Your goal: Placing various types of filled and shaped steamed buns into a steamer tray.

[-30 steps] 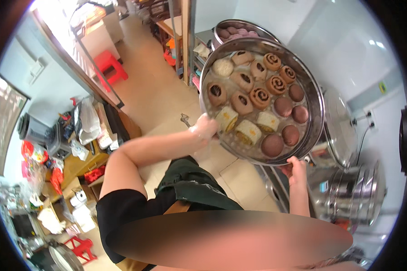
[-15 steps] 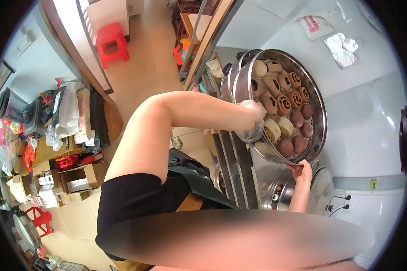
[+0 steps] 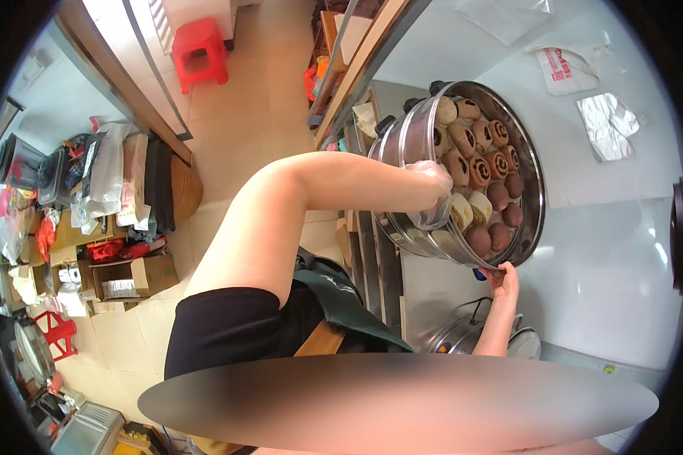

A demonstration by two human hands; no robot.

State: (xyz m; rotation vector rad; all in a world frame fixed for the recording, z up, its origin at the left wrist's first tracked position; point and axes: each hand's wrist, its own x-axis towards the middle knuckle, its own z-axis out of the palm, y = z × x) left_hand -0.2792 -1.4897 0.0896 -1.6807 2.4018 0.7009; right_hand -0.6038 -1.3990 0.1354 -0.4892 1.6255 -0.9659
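The round steamer tray [image 3: 533, 152] lies between the two hands, its open side facing the person at a slant. At its left side, the left hand [image 3: 431, 186], in a clear plastic glove, is closed over the rim; the glove and the hand's angle hide the fingertips. The pale yellow-filled rolls [image 3: 472, 208] sit just beside that hand, inside the wall. At the lower edge, the bare right hand [image 3: 502, 280] holds the rim with its fingers bent in close, below the dark round buns [image 3: 499, 236]. Spiral buns [image 3: 497, 164] sit farther up the tray, well apart from the right fingers. More steamer tiers [image 3: 393, 148] show behind the tray; whether it rests fully on them I cannot tell.
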